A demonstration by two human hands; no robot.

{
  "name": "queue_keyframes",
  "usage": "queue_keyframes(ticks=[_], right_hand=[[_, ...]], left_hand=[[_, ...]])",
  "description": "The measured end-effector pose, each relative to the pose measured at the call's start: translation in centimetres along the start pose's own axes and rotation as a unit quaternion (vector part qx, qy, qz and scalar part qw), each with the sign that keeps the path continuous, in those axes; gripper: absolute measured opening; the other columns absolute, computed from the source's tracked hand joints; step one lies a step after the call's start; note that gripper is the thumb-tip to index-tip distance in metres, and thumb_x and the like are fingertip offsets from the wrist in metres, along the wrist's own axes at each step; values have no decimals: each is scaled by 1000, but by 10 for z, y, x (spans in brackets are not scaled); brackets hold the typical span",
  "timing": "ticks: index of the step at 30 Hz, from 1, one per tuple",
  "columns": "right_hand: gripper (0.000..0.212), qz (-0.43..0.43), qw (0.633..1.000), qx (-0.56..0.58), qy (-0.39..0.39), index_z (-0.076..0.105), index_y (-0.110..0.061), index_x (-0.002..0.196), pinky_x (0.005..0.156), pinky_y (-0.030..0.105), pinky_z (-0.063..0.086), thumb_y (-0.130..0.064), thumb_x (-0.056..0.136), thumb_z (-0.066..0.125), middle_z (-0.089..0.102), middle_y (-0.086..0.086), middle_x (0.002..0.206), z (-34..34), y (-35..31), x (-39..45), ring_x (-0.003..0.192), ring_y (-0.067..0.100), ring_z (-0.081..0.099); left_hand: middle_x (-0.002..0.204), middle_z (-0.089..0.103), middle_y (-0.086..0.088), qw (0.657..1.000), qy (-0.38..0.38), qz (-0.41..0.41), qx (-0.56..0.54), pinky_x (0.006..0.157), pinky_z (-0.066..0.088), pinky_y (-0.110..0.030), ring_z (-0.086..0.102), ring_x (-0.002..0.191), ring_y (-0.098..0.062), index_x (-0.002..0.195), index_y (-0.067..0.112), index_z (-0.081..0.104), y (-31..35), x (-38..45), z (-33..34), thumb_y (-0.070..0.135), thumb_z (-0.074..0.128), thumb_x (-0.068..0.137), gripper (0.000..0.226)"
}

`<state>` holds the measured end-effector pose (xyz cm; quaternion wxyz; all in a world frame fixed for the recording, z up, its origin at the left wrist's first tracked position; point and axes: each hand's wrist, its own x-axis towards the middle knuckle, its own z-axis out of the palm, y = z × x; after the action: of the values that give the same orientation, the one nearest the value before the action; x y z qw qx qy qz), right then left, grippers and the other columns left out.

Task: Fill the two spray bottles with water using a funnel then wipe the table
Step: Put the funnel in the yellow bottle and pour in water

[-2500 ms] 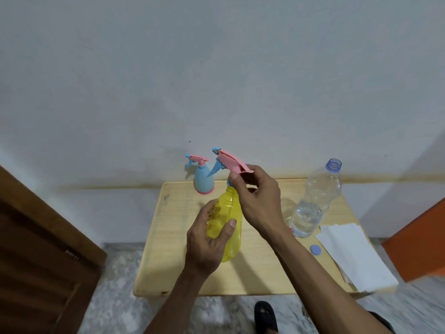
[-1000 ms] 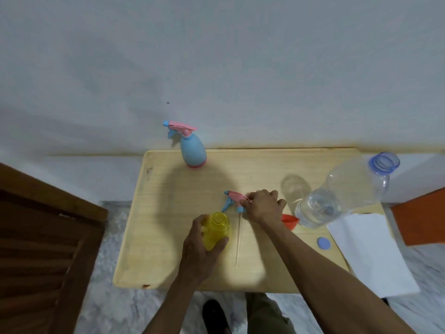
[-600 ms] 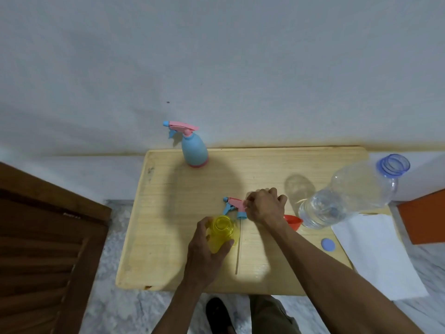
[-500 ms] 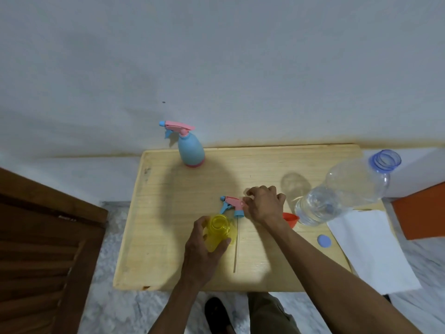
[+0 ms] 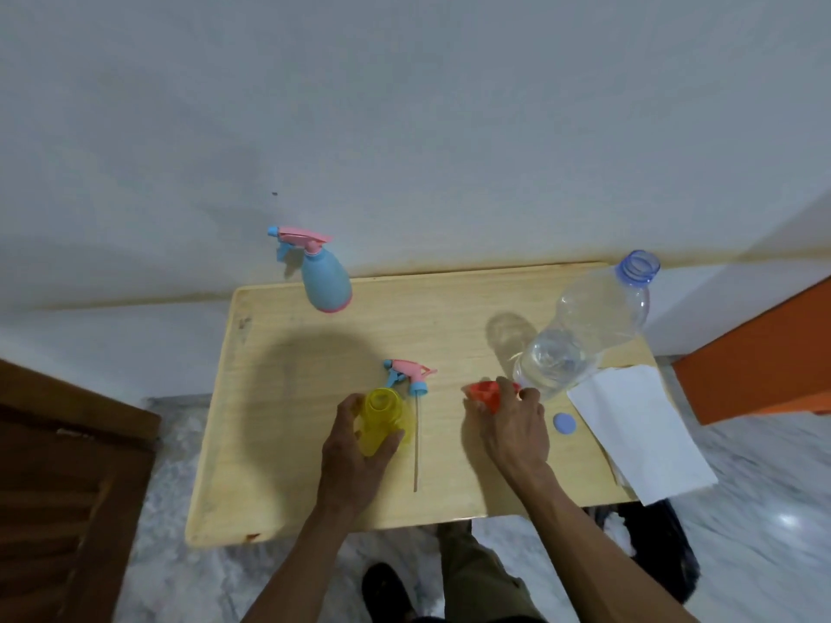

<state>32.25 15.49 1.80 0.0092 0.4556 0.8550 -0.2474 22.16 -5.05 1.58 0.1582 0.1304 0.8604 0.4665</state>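
My left hand (image 5: 355, 451) grips the open yellow spray bottle (image 5: 382, 418), which stands upright on the wooden table (image 5: 288, 397). Its pink and blue spray head (image 5: 409, 375) lies on the table just behind it, the long dip tube (image 5: 416, 447) pointing toward me. My right hand (image 5: 512, 429) closes on the red funnel (image 5: 485, 393) to the right. A blue spray bottle (image 5: 324, 281) with its head on stands at the back left. A clear water bottle (image 5: 584, 326), uncapped and partly filled, stands at the right.
A small blue cap (image 5: 564, 423) lies beside my right hand. White paper towels (image 5: 638, 433) hang over the table's right edge. A white wall runs behind the table, a brown door (image 5: 58, 487) is at left, an orange panel (image 5: 760, 353) at right.
The spray head came off the yellow bottle and was laid on the table. My right hand let go of it and moved right onto the red funnel. My left hand stayed on the bottle.
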Motion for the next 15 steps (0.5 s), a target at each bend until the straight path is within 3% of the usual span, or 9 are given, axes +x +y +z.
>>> queue_keyframes(ticks=[4,7,9,11,15], right_hand=[[49,-1,999,38,2,64,-17,121,82,44,54,-58,95,58,61,13,114,3,2,9,104,35,61],[31,-70,994,78,33,67,-16,103,72,38,49,-44,98,57,67,8,98,-6,-4,5,94,32,63],[23,-126,979,153,54,70,-21,92,67,29,45,-43,96,64,68,-5,88,-24,-23,-7,83,18,62],[16,-152,956,244,56,71,-28,99,65,17,40,-42,91,73,66,-17,87,-46,-49,-23,77,4,59],[21,-209,923,322,19,66,-41,105,65,11,42,-43,86,76,68,-18,91,-66,-88,-44,89,3,64]], left_hand=[[122,61,10,1000,-4,-9,-1,92,55,-44,58,111,-13,130,33,45,3,-1,-2,43,84,74,68],[124,62,10,1000,-5,-12,-1,93,55,-43,59,112,-12,131,33,45,5,-3,-4,53,77,71,71],[124,62,8,1000,-7,-13,-5,93,55,-43,59,111,-14,133,33,45,6,-4,-5,55,76,70,73],[123,62,5,1000,-7,-10,-8,92,55,-44,60,110,-17,133,32,45,7,-5,-4,52,77,72,72],[123,61,5,1000,-15,-5,-13,92,55,-44,62,109,-19,134,32,45,8,-6,-6,49,78,73,72]])
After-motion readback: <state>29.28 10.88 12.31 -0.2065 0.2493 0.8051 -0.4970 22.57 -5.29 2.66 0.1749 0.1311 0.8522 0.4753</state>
